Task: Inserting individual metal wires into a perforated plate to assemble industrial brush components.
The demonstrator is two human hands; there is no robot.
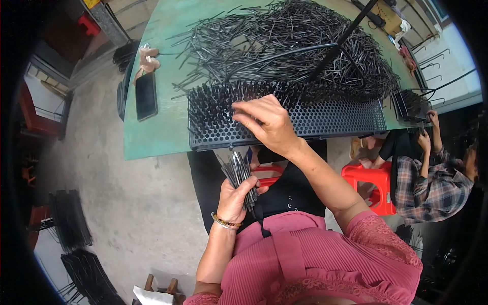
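A bundle of thin dark rods (239, 175) stands up out of my left hand (237, 195), which is closed around it just in front of the table edge. My right hand (267, 122) is over a black perforated rack (335, 119), its thumb and fingertips pinched together. Whatever lies between those fingertips is too small to make out. Many short dark rods (216, 101) stand upright in the rack's holes, densest along its back and left side. Holes toward the front and right show bare.
A large heap of loose dark rods (284, 40) covers the green table (168, 137) behind the rack. A phone (146, 96) lies at the left. A black post (343, 43) rises over the heap. At right, a co-worker (432, 178) handles another rack near a red stool (368, 183).
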